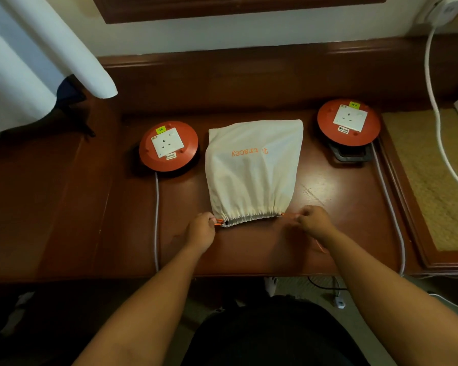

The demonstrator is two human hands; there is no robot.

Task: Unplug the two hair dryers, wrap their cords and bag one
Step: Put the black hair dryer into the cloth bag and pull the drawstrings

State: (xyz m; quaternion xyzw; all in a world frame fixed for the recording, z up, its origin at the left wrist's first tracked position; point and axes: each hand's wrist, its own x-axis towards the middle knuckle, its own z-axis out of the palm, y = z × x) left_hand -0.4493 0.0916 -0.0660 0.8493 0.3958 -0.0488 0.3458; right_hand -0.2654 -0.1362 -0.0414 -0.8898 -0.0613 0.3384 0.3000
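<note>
A cream drawstring bag (253, 170) with orange lettering lies bulging on the brown wooden desk (249, 252), its gathered mouth facing me. My left hand (200, 232) pinches the orange drawstring (218, 221) at the bag's left corner. My right hand (313, 223) pinches the orange drawstring (290, 214) at the right corner, and the string trails past my wrist. Whatever fills the bag is hidden by the cloth. No hair dryer is visible in the head view.
Two orange extension reels with white sockets flank the bag, one left (168, 146) and one right (349, 122), each trailing a grey cable toward the desk's front edge. A white cord (434, 101) hangs from a wall plug at right. White fabric (24, 62) drapes at upper left.
</note>
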